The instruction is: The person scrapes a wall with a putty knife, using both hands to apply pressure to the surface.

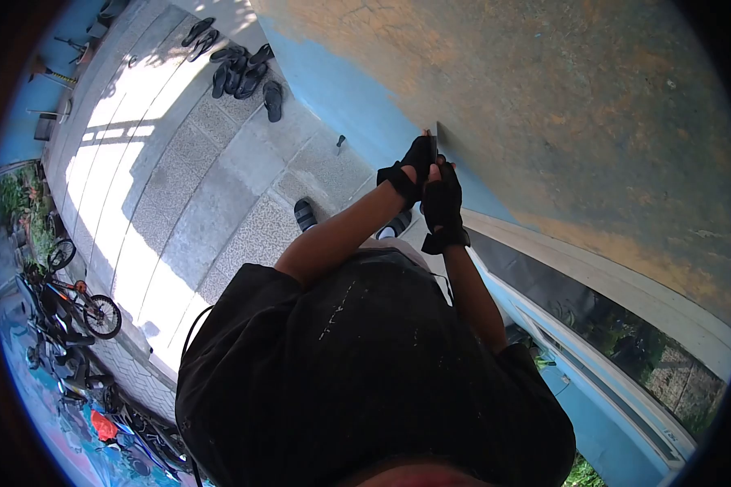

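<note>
Both my hands wear black fingerless gloves and are close together at the wall [560, 105], whose surface is patchy grey and brown with light-blue paint along one side. My left hand [417, 164] is closed around a thin, flat, dark scraper [433, 147], which stands edge-on near the wall. Just beside it, my right hand [443, 199] is also closed, its fingertips against the lower part of the scraper. The gloves hide most of the grip, and I cannot tell whether the blade touches the wall.
A small dark-handled tool [340, 143] lies on the paved floor [244, 174] near my sandalled foot [304, 214]. Several black sandals [240, 73] are further off. A window frame [577, 349] runs at the right. Bicycles [85, 307] and motorbikes stand at the far left.
</note>
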`<state>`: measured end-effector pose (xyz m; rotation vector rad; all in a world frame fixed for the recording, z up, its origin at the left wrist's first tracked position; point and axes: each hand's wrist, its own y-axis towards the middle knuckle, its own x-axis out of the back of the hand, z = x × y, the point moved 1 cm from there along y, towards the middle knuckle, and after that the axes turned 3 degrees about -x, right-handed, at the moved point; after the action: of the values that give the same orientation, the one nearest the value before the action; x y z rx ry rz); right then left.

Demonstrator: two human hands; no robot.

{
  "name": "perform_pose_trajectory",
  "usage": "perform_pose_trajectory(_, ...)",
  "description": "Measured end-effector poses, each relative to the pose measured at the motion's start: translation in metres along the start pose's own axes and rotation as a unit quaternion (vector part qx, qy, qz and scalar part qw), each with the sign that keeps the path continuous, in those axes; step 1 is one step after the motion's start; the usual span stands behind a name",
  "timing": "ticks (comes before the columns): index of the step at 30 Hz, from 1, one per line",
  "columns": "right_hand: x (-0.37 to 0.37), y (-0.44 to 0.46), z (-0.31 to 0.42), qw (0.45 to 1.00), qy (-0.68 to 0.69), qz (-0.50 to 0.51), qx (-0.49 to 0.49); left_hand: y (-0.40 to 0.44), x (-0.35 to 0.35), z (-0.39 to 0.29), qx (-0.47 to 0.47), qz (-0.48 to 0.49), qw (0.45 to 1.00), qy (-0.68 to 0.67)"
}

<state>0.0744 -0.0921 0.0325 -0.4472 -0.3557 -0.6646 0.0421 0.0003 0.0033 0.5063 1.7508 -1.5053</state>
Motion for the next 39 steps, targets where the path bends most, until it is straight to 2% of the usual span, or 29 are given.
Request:
perform_pose_trajectory(1,-0.01,0.008,-0.005,1.0,0.002,-0.003,0.001,-0.009,-0.009,-0.013,-0.008,-0.059,0.998,0.006)
perform_pose_trajectory(3,-0.024,0.013,-0.01,0.955,-0.164,-0.114,0.22,-0.003,0.0,-0.02,-0.021,-0.056,0.997,0.039)
perform_pose_trajectory(4,-0.02,0.011,-0.008,0.955,-0.162,-0.107,0.225,0.005,0.008,-0.016,-0.02,-0.058,0.997,0.039)
perform_pose_trajectory(5,-0.014,0.004,-0.006,0.956,-0.162,-0.104,0.223,0.013,0.016,-0.008,-0.005,-0.019,1.0,0.022)
perform_pose_trajectory(6,-0.008,-0.002,-0.006,0.983,-0.101,-0.066,0.136,0.018,0.018,-0.005,0.007,0.021,1.0,0.007)
perform_pose_trajectory(7,-0.004,-0.007,-0.007,0.998,-0.039,-0.029,0.049,0.009,0.009,-0.002,0.004,0.02,1.0,0.008)
perform_pose_trajectory(8,0.001,-0.016,-0.011,0.993,-0.017,-0.071,0.093,-0.003,0.002,0.009,0.017,0.022,0.999,0.03)
perform_pose_trajectory(9,0.007,-0.02,-0.01,0.993,-0.017,-0.068,0.093,-0.011,-0.004,0.019,0.029,0.023,0.998,0.05)
perform_pose_trajectory(11,0.015,-0.019,-0.005,0.997,0.019,-0.02,0.067,-0.009,-0.005,0.018,0.016,0.011,0.999,0.043)
perform_pose_trajectory(12,0.004,-0.016,-0.014,0.995,0.076,-0.036,0.048,0.0,0.003,0.015,0.033,0.018,0.999,0.039)
perform_pose_trajectory(13,-0.002,-0.01,-0.008,0.995,0.077,-0.039,0.049,0.011,0.012,0.011,0.051,0.027,0.998,0.036)
perform_pose_trajectory(14,-0.006,-0.006,0.002,0.993,-0.007,-0.06,0.103,0.024,0.022,0.007,0.007,0.043,0.999,0.008)
perform_pose_trajectory(15,-0.008,-0.007,0.005,0.981,-0.092,-0.078,0.151,0.027,0.026,0.005,0.011,0.042,0.999,0.008)
perform_pose_trajectory(17,-0.008,-0.007,0.006,0.973,-0.102,-0.09,0.188,0.034,0.031,-0.001,0.005,0.049,0.999,0.016)
perform_pose_trajectory(19,0.0,-0.011,0.008,0.987,-0.094,-0.048,0.121,0.008,0.014,0.008,-0.007,0.013,1.0,0.014)
perform_pose_trajectory(20,0.004,-0.016,0.011,0.987,-0.092,-0.047,0.123,0.002,0.008,0.012,0.009,0.017,1.0,0.024)
perform_pose_trajectory(22,0.015,-0.032,0.012,0.997,0.059,-0.033,0.027,-0.002,-0.001,0.024,0.029,0.01,0.999,0.045)
perform_pose_trajectory(25,0.008,-0.018,0.003,0.994,0.104,-0.01,0.017,-0.003,-0.007,0.014,0.013,-0.003,0.999,0.033)
perform_pose_trajectory(26,0.001,-0.006,0.001,0.998,0.059,0.009,0.017,-0.004,-0.004,0.003,0.008,-0.003,1.0,0.007)
perform_pose_trajectory(29,-0.031,0.023,0.028,0.998,0.0,0.037,0.043,0.02,0.019,-0.04,-0.101,0.02,0.995,0.006)
perform_pose_trajectory(30,-0.039,0.022,0.029,0.998,0.0,0.036,0.044,0.014,0.017,-0.046,-0.101,0.02,0.995,0.007)
perform_pose_trajectory(32,-0.048,0.021,0.025,0.996,-0.04,-0.011,0.085,0.004,0.012,-0.054,-0.082,-0.054,0.994,0.052)
perform_pose_trajectory(33,-0.046,0.018,0.022,0.996,-0.041,-0.01,0.084,0.006,0.016,-0.049,-0.081,-0.056,0.994,0.05)
perform_pose_trajectory(36,-0.033,0.007,0.019,0.988,-0.058,-0.052,0.135,0.008,0.019,-0.028,-0.05,0.022,0.997,0.047)
perform_pose_trajectory(38,-0.025,0.003,0.02,0.994,0.104,0.01,0.041,0.008,0.014,-0.028,-0.058,0.022,0.997,0.04)
perform_pose_trajectory(39,-0.028,0.007,0.022,0.994,0.103,0.012,0.043,0.01,0.016,-0.027,-0.06,0.022,0.997,0.035)
